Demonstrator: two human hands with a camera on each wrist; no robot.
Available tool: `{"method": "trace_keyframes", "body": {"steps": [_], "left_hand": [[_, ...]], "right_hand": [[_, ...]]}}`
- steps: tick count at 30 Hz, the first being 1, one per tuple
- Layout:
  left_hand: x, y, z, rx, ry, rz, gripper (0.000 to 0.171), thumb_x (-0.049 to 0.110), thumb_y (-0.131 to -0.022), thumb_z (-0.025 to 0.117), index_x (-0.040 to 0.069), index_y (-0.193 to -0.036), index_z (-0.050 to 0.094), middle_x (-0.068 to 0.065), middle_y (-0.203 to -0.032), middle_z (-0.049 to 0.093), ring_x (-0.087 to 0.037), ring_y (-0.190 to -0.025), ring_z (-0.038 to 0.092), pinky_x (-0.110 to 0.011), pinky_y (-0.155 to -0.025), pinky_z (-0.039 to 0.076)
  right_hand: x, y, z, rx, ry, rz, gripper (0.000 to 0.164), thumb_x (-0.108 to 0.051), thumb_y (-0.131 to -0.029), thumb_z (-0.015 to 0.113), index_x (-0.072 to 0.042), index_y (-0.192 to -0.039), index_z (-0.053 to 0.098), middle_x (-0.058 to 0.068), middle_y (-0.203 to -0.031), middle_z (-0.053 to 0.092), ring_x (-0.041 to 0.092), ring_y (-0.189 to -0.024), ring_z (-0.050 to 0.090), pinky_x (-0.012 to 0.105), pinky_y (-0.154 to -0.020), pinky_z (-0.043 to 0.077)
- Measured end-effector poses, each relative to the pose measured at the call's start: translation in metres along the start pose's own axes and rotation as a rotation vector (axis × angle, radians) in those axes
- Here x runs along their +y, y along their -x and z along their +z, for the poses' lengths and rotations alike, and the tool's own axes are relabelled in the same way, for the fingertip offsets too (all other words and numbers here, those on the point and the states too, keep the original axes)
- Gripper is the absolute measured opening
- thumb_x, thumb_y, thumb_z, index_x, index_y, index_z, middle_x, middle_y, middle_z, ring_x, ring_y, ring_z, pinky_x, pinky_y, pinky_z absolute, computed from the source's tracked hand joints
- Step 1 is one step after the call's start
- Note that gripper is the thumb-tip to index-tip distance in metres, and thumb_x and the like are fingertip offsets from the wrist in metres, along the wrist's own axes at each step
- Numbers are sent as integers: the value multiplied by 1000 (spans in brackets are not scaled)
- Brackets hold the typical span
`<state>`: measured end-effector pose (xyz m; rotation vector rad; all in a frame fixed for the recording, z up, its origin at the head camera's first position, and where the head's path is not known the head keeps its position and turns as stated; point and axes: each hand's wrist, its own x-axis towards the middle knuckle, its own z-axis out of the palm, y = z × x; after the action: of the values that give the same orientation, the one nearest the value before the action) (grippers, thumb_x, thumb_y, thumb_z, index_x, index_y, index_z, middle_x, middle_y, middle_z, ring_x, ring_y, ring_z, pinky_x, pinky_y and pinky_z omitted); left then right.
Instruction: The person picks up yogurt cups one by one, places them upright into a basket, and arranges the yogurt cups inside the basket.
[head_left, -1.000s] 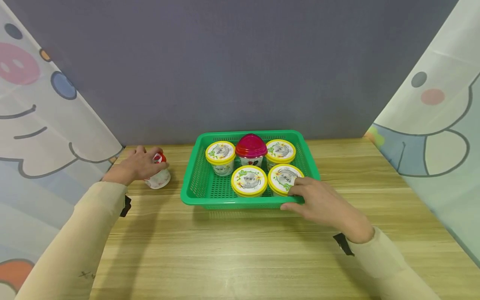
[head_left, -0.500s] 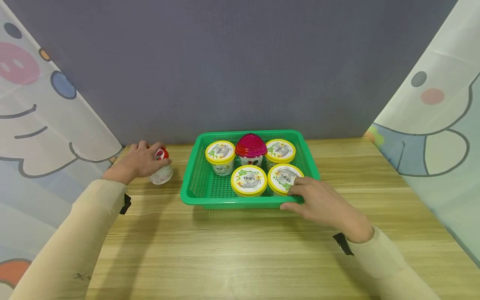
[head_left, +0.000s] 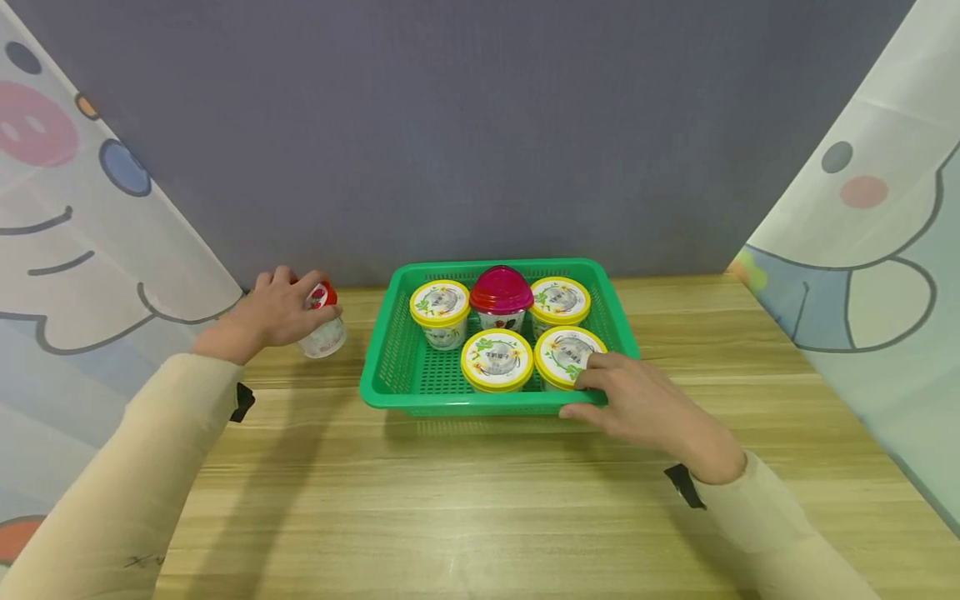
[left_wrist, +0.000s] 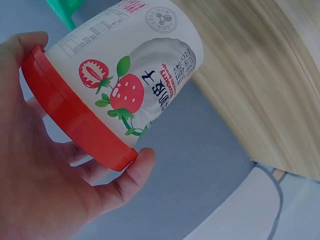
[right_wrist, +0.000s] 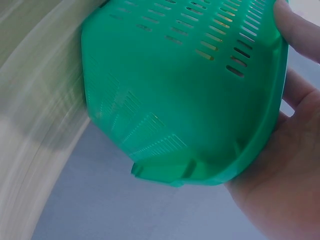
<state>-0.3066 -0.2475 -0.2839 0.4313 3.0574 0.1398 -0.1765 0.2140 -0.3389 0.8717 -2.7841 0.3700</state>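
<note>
My left hand holds a white tub by its red lid, left of the basket. In the left wrist view, the tub has a printed strawberry on its side, and my fingers and thumb curl round the edge of the red lid. My right hand grips the front right rim of a green plastic basket, thumb outside and fingers over the edge. Slotted basket wall fills much of the right wrist view. Several yellow-lidded tubs stand inside, with one under a magenta domed lid.
The basket rests on a wood-grain table. Behind it rises a grey panel. Cartoon-printed curtains hang at both sides. Inside the basket, bare mesh floor shows at the front left.
My left hand and the red-lidded tub have shifted slightly away from me, toward the back panel. My right hand stays on the basket rim, and the basket has not moved.
</note>
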Motion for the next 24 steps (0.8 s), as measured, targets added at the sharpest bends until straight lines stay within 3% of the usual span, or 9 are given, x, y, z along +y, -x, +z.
{"method": "trace_keyframes", "body": {"steps": [24], "left_hand": [[30,10,-25,83,8,48,63,56,-100,48,18,-149,40,-31,-135,36,-53,-118,34,-71,-77,45]], "right_hand": [[0,0,1,-1,9,-1,28,-42,-84,82,-15,-85,74,-11,-79,48,9,-72,48,28,-60,43]]}}
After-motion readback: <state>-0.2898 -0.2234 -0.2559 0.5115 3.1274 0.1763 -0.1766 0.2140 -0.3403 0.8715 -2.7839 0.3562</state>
